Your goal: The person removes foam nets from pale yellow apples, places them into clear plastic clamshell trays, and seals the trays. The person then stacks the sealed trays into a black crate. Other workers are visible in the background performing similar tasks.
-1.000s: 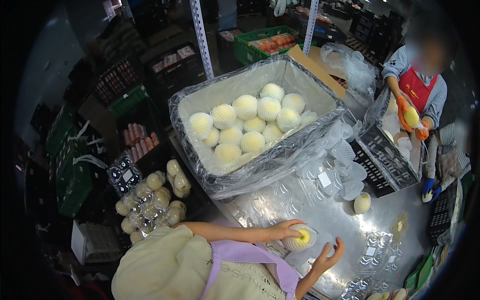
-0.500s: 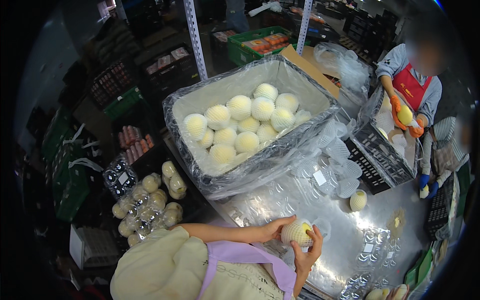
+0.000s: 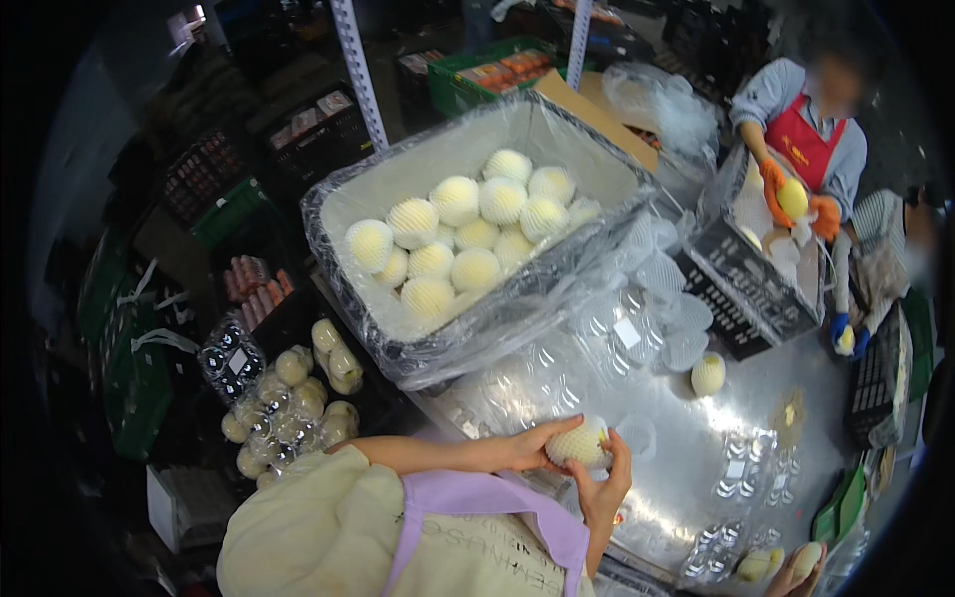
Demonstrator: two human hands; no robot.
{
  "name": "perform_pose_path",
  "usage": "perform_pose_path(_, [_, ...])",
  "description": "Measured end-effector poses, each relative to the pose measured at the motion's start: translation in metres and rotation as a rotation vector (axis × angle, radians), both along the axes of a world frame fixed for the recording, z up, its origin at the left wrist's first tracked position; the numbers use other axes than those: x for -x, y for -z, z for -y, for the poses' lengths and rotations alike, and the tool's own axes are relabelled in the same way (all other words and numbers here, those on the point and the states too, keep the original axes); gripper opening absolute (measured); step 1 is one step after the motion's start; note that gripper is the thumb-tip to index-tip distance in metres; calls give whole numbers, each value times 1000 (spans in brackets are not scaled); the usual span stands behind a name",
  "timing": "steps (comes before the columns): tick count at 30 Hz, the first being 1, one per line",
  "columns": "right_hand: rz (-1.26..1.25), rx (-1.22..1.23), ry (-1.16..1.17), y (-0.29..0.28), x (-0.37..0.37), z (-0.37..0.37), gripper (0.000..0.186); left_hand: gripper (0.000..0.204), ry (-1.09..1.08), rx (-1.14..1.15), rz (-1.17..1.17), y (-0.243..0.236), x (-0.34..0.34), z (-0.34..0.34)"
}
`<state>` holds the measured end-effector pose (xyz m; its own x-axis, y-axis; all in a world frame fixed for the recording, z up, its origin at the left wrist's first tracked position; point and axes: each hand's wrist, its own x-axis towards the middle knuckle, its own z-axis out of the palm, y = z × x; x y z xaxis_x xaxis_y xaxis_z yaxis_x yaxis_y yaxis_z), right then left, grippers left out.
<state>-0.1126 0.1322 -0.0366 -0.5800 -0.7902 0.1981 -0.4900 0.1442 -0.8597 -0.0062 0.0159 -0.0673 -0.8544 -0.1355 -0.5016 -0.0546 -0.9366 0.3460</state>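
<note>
Between my two hands I hold a round pale-yellow fruit [image 3: 580,445] in a white foam net, above the metal table. My left hand [image 3: 537,447] curves round its left side. My right hand [image 3: 606,483] grips it from the right with thumb and fingers, beside a bare yellow patch at the net's opening. Past my hands stands a plastic-lined crate [image 3: 398,345] of several netted fruits [image 3: 457,200]. A single netted fruit [image 3: 708,374] sits on the table, right of loose foam nets [image 3: 686,310].
A co-worker in a red apron [image 3: 804,139] handles a yellow fruit [image 3: 793,199] over a black crate [image 3: 736,284]. Another person's hand [image 3: 799,574] holds a fruit at lower right. Clear trays [image 3: 741,468] lie on the table [image 3: 657,483]; packed fruits [image 3: 288,418] are at left.
The view has shifted slightly, so the crate and co-workers appear further left and higher. Another person's hand with a fruit shows more fully at lower right. My hands still hold the netted fruit.
</note>
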Motion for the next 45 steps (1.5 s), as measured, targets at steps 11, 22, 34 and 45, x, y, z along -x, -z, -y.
perform_pose_path(11, [-74,32,-55,-11,-8,4,52,42,-11,139,-98,-13,-6,5])
perform_pose_path(22, [-98,309,-71,-13,2,-9,31,69,30,141,-211,-4,-9,9])
perform_pose_path(34, [-290,143,-84,-18,4,-7,33,54,3,241,-130,0,-8,10])
perform_pose_path(45, [-197,295,-108,-4,9,-12,20,55,-1,186,-74,9,-7,6])
